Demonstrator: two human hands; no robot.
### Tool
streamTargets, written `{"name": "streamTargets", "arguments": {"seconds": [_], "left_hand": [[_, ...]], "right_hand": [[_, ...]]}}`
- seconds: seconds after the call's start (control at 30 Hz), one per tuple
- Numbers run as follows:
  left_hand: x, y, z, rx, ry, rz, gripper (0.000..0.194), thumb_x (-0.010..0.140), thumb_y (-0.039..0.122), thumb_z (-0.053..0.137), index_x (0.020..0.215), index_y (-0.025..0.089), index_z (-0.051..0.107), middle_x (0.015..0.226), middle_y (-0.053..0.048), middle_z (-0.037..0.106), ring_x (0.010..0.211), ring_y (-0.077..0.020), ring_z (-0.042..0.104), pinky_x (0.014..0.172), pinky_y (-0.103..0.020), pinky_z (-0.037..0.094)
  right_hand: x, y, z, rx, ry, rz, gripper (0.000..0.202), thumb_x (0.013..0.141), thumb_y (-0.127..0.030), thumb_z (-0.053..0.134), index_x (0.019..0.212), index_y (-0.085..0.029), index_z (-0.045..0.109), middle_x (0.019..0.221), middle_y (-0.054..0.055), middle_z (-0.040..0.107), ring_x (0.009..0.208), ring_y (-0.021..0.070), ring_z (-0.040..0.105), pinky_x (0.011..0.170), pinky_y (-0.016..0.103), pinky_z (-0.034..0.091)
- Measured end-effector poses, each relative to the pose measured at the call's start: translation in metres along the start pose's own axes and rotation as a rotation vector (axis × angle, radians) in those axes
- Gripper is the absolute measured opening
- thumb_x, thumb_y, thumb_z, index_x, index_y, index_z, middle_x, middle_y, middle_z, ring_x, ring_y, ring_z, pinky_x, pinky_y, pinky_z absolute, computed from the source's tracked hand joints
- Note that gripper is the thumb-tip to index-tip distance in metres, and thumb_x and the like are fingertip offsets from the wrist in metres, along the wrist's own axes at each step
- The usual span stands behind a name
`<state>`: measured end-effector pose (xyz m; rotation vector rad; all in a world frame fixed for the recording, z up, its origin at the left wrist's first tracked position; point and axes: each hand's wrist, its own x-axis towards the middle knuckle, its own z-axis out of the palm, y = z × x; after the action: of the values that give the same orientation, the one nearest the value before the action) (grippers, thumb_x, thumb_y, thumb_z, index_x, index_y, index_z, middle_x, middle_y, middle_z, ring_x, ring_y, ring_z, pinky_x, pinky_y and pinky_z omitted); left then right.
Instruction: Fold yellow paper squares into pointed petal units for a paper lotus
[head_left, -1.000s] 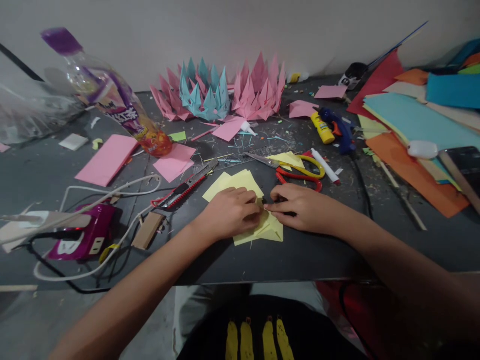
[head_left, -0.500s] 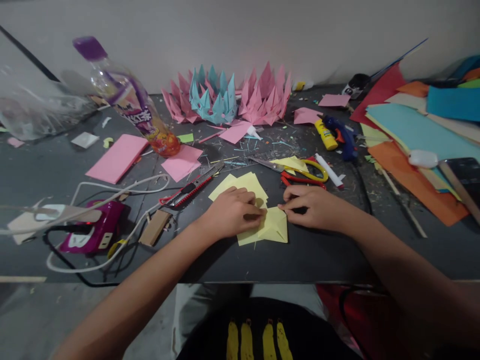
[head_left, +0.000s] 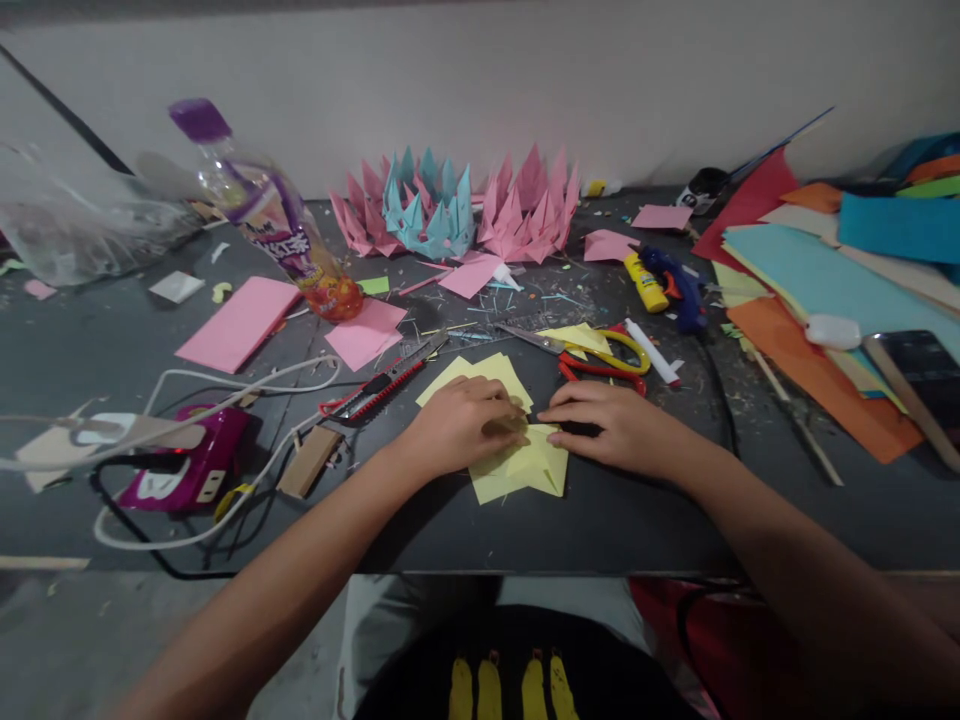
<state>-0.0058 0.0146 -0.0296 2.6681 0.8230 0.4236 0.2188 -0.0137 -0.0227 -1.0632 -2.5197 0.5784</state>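
In the middle of the table, a folded yellow paper (head_left: 538,460) with creases and a pointed flap lies between both hands. My left hand (head_left: 466,422) curls over its left side, fingers closed at the upper edge. From the right, my right hand (head_left: 600,422) pinches the upper right edge, thumb below and fingers above. Other yellow paper sheets (head_left: 504,372) lie partly beneath my left hand. Just behind my right hand are scissors (head_left: 609,358) with red and yellow handles and another yellow piece. The fingertips partly hide the paper's upper edge.
A red utility knife (head_left: 386,382) and a cardboard piece (head_left: 309,460) lie left, near a magenta power adapter (head_left: 217,455) with cables. Behind stand a drink bottle (head_left: 281,235) and pink and blue folded-paper crowns (head_left: 431,215). Rightward are a blue glue gun (head_left: 686,295) and coloured paper (head_left: 817,265).
My right hand has shifted left and closer to my left hand, its fingers now over the folded paper's upper edge. The view has tilted slightly.
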Motion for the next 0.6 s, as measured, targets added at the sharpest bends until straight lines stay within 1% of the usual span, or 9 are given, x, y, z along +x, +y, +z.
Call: {"name": "streamTargets", "arguments": {"seconds": [0.1,0.17,0.3,0.37,0.47,0.53,0.6], "left_hand": [[0.001,0.001,0.001,-0.011,0.014,-0.008,0.017,0.082,0.033,0.062,0.091,0.019,0.066,0.087,-0.003,0.063,0.081,-0.0157,0.057,0.072,-0.027,0.04],[0.001,0.002,0.002,-0.003,0.024,-0.004,0.015,0.084,0.029,0.059,0.092,0.019,0.066,0.087,-0.003,0.063,0.08,-0.015,0.057,0.071,-0.027,0.04],[0.002,0.004,0.001,0.054,0.001,0.048,0.017,0.084,0.019,0.053,0.095,0.02,0.066,0.089,-0.004,0.062,0.08,-0.0154,0.056,0.069,-0.028,0.041],[0.002,0.006,-0.001,0.086,-0.03,0.065,0.018,0.082,0.018,0.054,0.095,0.019,0.067,0.089,-0.004,0.062,0.08,-0.0165,0.056,0.069,-0.029,0.041],[0.001,0.007,-0.006,0.11,-0.077,0.056,0.019,0.077,0.019,0.059,0.094,0.019,0.067,0.09,-0.004,0.061,0.081,-0.0178,0.056,0.069,-0.029,0.041],[0.0,0.007,-0.009,0.132,-0.082,0.04,0.016,0.075,0.019,0.061,0.09,0.019,0.067,0.09,-0.004,0.061,0.081,-0.018,0.056,0.07,-0.03,0.041],[0.0,0.006,-0.01,0.18,-0.073,0.021,0.01,0.076,0.021,0.062,0.084,0.019,0.067,0.088,-0.003,0.062,0.078,-0.0177,0.056,0.069,-0.03,0.041]], "right_hand": [[0.0,0.003,0.002,0.0,-0.019,0.01,0.02,0.085,-0.027,0.055,0.099,-0.018,0.067,0.097,0.008,0.062,0.089,0.0195,0.059,0.078,0.032,0.048],[0.001,0.004,0.002,0.006,-0.014,0.015,0.019,0.086,-0.026,0.054,0.097,-0.018,0.067,0.094,0.008,0.062,0.087,0.019,0.059,0.077,0.032,0.048],[0.001,-0.002,-0.001,0.008,0.061,0.034,0.021,0.089,-0.027,0.048,0.092,-0.018,0.067,0.089,0.008,0.062,0.082,0.0176,0.059,0.072,0.03,0.047],[0.001,-0.008,-0.002,-0.006,0.069,0.025,0.022,0.089,-0.03,0.049,0.09,-0.017,0.067,0.086,0.008,0.062,0.08,0.0176,0.059,0.071,0.03,0.046],[0.001,-0.014,-0.001,-0.051,0.016,-0.008,0.025,0.085,-0.038,0.055,0.088,-0.015,0.067,0.086,0.008,0.062,0.079,0.0189,0.057,0.071,0.032,0.045],[0.001,-0.017,0.0,-0.08,-0.001,-0.005,0.031,0.081,-0.044,0.059,0.09,-0.015,0.067,0.088,0.008,0.062,0.081,0.0206,0.057,0.073,0.034,0.044],[0.001,-0.02,0.001,-0.1,0.009,0.001,0.038,0.077,-0.05,0.061,0.093,-0.015,0.066,0.091,0.009,0.062,0.083,0.0223,0.056,0.074,0.036,0.044]]}}
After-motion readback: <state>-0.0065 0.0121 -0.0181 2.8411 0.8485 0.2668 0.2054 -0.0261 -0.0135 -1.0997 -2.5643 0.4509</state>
